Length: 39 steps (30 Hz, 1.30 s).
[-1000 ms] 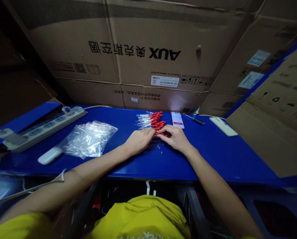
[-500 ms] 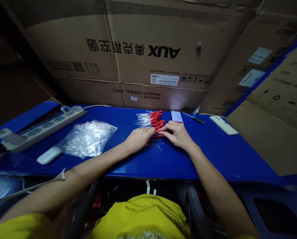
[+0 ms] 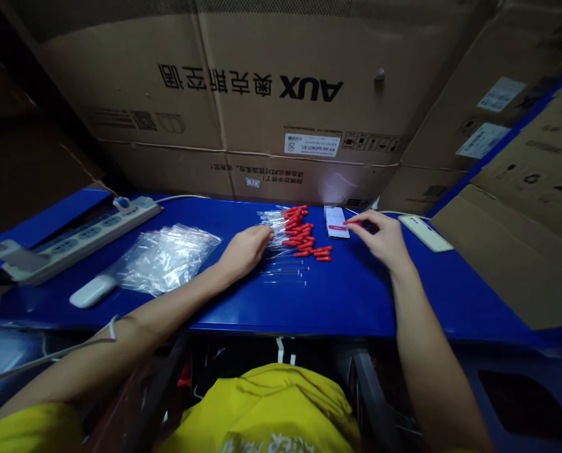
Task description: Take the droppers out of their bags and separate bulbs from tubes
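My left hand (image 3: 247,250) is closed, its fingertips at the glass stems of a pile of droppers; whatever they pinch is hidden. Red rubber bulbs (image 3: 300,233) cap these droppers, whose clear stems (image 3: 272,220) point left. Off to the right, my right hand (image 3: 380,236) pinches a small red rubber bulb (image 3: 351,222) over the edge of a lit phone (image 3: 336,217). A few loose red bulbs (image 3: 323,251) lie right of the pile. Nearer to me, several bare glass tubes (image 3: 285,272) rest on the blue table.
Clear plastic bags (image 3: 168,258) lie to the left, beside a white rounded device (image 3: 92,291) and a power strip (image 3: 97,233). A pale phone-like object (image 3: 425,233) is at the right. Cardboard (image 3: 262,119) walls the back of the blue table (image 3: 356,296).
My hands have moved apart. The right went right to the phone with a red bulb; the left drew slightly left and up, uncovering the bulbs. The phone screen is brighter.
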Available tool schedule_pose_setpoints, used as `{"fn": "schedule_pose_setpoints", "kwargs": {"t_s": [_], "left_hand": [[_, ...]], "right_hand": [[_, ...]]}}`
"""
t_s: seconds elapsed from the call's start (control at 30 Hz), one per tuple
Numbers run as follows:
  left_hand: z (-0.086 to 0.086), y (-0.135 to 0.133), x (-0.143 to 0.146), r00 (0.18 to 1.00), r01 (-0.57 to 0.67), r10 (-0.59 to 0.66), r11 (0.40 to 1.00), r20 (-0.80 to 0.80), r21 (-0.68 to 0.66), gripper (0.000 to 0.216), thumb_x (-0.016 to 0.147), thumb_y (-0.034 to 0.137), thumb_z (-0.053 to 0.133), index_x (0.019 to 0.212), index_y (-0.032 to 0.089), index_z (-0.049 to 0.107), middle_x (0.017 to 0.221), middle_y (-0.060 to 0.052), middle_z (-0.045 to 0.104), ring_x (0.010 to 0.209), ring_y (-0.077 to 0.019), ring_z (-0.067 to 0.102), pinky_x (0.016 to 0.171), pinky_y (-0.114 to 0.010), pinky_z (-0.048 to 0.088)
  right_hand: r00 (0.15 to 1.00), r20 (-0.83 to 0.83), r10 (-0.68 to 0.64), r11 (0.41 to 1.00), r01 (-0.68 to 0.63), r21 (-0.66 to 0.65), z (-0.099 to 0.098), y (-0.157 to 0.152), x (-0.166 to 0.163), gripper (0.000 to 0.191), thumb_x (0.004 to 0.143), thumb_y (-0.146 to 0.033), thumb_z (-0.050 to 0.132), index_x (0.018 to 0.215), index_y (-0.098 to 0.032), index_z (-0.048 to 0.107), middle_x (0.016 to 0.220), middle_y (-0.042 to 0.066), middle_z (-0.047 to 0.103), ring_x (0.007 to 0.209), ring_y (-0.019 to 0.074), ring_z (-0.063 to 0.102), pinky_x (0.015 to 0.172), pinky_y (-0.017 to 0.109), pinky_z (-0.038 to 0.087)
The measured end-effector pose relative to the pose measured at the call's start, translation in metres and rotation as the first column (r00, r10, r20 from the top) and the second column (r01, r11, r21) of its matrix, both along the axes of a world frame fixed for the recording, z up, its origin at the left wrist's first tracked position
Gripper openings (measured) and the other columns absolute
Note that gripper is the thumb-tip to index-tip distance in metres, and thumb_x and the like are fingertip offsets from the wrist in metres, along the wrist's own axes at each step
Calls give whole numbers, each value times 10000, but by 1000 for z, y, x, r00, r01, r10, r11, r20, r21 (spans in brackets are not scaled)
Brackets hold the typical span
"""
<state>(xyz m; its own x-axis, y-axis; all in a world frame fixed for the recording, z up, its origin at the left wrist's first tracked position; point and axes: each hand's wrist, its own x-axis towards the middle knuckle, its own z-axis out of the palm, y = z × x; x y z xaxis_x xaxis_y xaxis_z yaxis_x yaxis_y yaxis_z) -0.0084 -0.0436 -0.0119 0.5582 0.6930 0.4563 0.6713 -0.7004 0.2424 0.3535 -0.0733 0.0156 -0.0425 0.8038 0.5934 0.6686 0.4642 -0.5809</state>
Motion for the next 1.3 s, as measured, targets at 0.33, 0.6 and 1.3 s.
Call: {"fn": "schedule_pose_setpoints", "kwargs": {"t_s": [0.33, 0.6, 1.3], "left_hand": [[-12, -13, 31, 951, 283, -267, 955, -157, 91, 312, 1129, 309, 464, 1368, 185, 622, 1143, -93, 728, 1034, -227, 683, 912, -372, 553], [-11, -7, 34, 958, 266, -256, 962, -127, 65, 222, 1096, 339, 549, 1001, 165, 649, 970, -76, 726, 891, -214, 668, 783, -341, 522], [-12, -25, 37, 886, 399, -366, 915, -284, 67, 454, 1062, 575, 547, 1215, 170, 683, 1255, -145, 689, 1111, -289, 664, 980, -425, 518]], "right_hand": [[890, 237, 390, 869, -270, -415, -11, -10, -41, 157, 910, -381, 807, 964, -233, 800, 864, 12, 771, 755, 173, 672, 715, 301, 479], [865, 349, 361, 886, -202, -417, -13, -6, -37, 194, 834, -382, 871, 842, -227, 756, 743, -22, 667, 675, 147, 576, 646, 275, 386], [798, 545, 257, 966, -201, -160, -27, -1, -80, 53, 957, -235, 757, 1006, -232, 736, 1014, 65, 684, 964, 240, 576, 783, 349, 427]]}}
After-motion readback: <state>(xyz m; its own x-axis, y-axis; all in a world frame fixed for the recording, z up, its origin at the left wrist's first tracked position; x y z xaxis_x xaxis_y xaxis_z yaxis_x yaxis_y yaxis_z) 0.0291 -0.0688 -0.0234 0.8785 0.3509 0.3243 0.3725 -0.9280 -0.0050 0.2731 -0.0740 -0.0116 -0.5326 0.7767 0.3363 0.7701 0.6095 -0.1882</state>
